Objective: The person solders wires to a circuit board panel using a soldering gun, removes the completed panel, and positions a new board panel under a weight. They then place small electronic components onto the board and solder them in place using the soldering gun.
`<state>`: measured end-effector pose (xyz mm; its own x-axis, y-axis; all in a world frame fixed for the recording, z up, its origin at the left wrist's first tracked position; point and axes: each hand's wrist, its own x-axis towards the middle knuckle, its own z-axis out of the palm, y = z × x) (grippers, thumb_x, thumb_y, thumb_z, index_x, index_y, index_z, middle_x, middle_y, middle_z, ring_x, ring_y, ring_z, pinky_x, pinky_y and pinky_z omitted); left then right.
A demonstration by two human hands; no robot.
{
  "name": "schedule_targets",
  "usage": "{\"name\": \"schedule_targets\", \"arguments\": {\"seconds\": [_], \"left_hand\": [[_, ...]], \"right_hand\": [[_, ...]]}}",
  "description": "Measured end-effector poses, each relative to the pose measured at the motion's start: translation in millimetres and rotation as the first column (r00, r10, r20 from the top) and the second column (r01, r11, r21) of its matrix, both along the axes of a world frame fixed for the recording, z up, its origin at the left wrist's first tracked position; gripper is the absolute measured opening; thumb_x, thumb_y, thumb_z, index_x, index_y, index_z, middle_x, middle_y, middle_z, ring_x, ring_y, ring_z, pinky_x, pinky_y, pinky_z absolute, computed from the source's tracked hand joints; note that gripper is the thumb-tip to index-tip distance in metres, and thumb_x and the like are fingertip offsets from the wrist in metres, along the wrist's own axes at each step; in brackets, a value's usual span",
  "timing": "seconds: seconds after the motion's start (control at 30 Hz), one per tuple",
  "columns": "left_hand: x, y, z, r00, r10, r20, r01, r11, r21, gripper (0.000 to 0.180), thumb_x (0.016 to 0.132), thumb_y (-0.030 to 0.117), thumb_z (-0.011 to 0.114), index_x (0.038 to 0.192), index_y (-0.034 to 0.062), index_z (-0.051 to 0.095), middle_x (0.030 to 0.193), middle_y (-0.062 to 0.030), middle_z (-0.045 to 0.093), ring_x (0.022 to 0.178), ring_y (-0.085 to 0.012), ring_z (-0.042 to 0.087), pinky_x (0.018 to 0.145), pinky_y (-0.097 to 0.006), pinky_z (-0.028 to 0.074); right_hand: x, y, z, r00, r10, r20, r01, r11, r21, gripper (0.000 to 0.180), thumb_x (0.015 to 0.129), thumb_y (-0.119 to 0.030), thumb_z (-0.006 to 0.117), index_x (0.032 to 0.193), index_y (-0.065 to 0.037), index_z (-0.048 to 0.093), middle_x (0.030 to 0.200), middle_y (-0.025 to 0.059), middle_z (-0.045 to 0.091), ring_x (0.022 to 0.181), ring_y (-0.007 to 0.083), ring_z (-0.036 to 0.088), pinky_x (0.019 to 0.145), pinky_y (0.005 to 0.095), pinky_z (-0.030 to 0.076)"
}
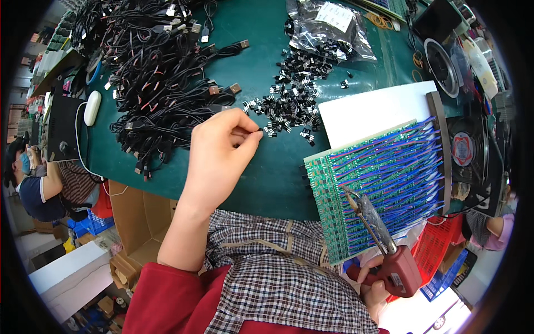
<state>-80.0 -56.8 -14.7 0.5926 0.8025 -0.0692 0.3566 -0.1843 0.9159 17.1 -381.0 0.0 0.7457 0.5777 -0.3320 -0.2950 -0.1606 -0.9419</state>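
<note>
My left hand (219,153) is closed in a pinch over the green mat, beside a heap of small black components with silver pins (292,100). A small dark part (260,130) shows at its fingertips, most likely one of those components, mostly covered by the fingers. My right hand (375,286) grips a dark red soldering gun (401,271) at the lower right. The gun's tip points up and left over a green circuit board panel (329,222). Rows of blue and red wires (389,172) run across this panel.
A large pile of black USB cables (161,72) covers the left of the green table (261,183). A clear plastic bag (328,28) lies at the back. A dark bar (439,150) borders the panel's right side, near a fan (467,150). A cardboard box (144,217) stands below left.
</note>
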Motion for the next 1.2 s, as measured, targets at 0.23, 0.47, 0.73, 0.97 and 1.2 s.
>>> {"name": "schedule_targets", "arguments": {"seconds": [0.23, 0.47, 0.73, 0.97, 1.2], "left_hand": [[-11.1, -28.4, 10.2, 0.981, -0.041, 0.192, 0.118, 0.905, -0.409, 0.014, 0.076, -0.009, 0.061, 0.089, -0.0053, 0.064, 0.083, -0.0067, 0.062, 0.072, -0.0093, 0.060, 0.065, -0.020, 0.049], [-10.3, -59.7, 21.7, 0.977, -0.056, 0.205, 0.160, 0.832, -0.531, 0.015, 0.073, -0.012, 0.063, 0.087, -0.0074, 0.065, 0.090, -0.0143, 0.063, 0.078, -0.0154, 0.062, 0.070, -0.025, 0.052], [-4.2, -73.2, 25.6, 0.994, -0.054, 0.095, 0.108, 0.632, -0.767, 0.012, 0.076, -0.009, 0.062, 0.088, -0.0073, 0.062, 0.086, -0.0125, 0.065, 0.078, -0.0161, 0.064, 0.073, -0.025, 0.052], [2.1, -86.0, 22.1, 0.995, -0.032, 0.092, 0.083, 0.775, -0.626, 0.010, 0.078, -0.007, 0.060, 0.087, -0.0058, 0.061, 0.082, -0.0104, 0.065, 0.077, -0.0149, 0.065, 0.071, -0.024, 0.052], [4.1, -89.6, 16.8, 0.992, -0.105, 0.065, 0.122, 0.903, -0.413, 0.009, 0.078, -0.004, 0.060, 0.087, -0.0041, 0.061, 0.082, -0.0088, 0.065, 0.076, -0.0134, 0.064, 0.070, -0.025, 0.052]], "right_hand": [[0.8, -8.3, 0.5, 0.995, 0.075, -0.059, -0.076, 0.997, -0.019, 0.066, 0.070, -0.051, 0.069, 0.102, 0.004, 0.051, 0.089, 0.0090, 0.056, 0.060, 0.0162, 0.055, 0.055, 0.0276, 0.044], [6.2, -11.9, -4.4, 0.992, 0.112, -0.050, -0.110, 0.993, 0.053, 0.063, 0.070, -0.047, 0.070, 0.103, 0.004, 0.051, 0.090, 0.0092, 0.056, 0.059, 0.0161, 0.055, 0.055, 0.0276, 0.044], [8.0, -14.5, -4.1, 0.986, 0.139, -0.087, -0.128, 0.984, 0.122, 0.064, 0.070, -0.045, 0.071, 0.106, 0.003, 0.051, 0.092, 0.0086, 0.056, 0.064, 0.0155, 0.055, 0.058, 0.0266, 0.043], [11.3, -15.7, -2.9, 0.973, 0.180, -0.143, -0.171, 0.983, 0.071, 0.064, 0.070, -0.046, 0.071, 0.106, 0.003, 0.051, 0.091, 0.0077, 0.055, 0.065, 0.0163, 0.055, 0.064, 0.0294, 0.044], [10.9, -13.2, -2.5, 0.965, 0.166, -0.205, -0.153, 0.985, 0.077, 0.065, 0.069, -0.047, 0.072, 0.106, 0.003, 0.051, 0.091, 0.0070, 0.055, 0.067, 0.0157, 0.055, 0.069, 0.0306, 0.044]]}}
